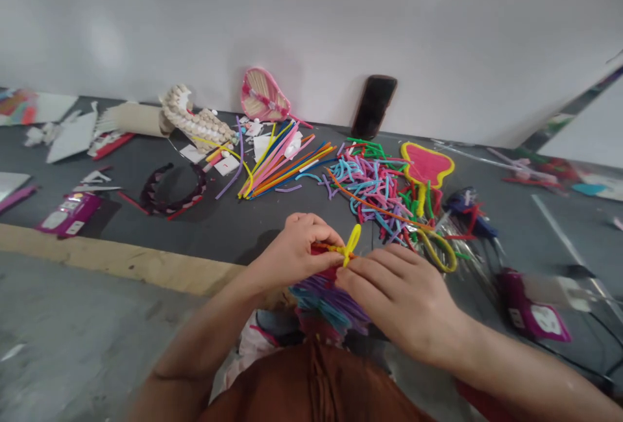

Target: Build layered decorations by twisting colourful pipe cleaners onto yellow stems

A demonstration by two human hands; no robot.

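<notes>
On the counter (224, 224), at left, we see a dark headband (200, 183). Our left hand (296, 247) has its fingers pinched on a yellow pipe cleaner (354, 239), its loop standing between our hands; our right hand (396, 285) closes its fingers at the base, with a yellow ring (452, 258) farther right.

Wall (311, 19): pale, soft glare patches at upper left and along the top
Surface (219, 227): darker, soft shadow beside the left hand (309, 243)
Phone (376, 107): fairly clear outline
Coloured strips (22, 107), far left: blurred
Purple box (520, 318), right: smeared
Side edges: wide-angle stretching
</notes>
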